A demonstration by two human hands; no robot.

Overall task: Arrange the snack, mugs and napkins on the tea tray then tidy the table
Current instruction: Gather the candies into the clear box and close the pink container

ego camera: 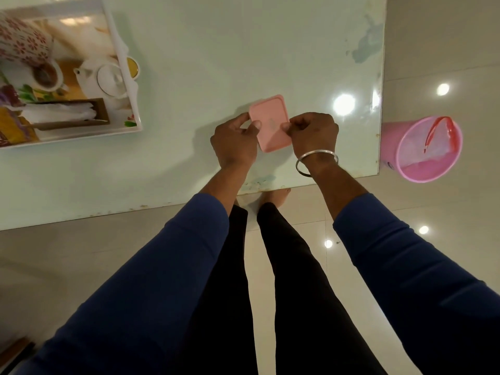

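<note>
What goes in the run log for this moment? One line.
left hand, right hand: gripping pink lid | on table | tray loaded

View: one head-worn wide-angle camera.
Facing: steeply down over the table (189, 63) edge and floor (433, 36).
Nearness: both hands close; tray (127, 50) at upper left, bin (422, 147) at right.
Shared: single view only.

Off to the right, a pink bin (427, 150) on the floor.
It stands just beside the right table edge on glossy beige floor tiles (446, 50), tilted in this view, with a red strip inside; ceiling lights glint off the tiles.
</note>
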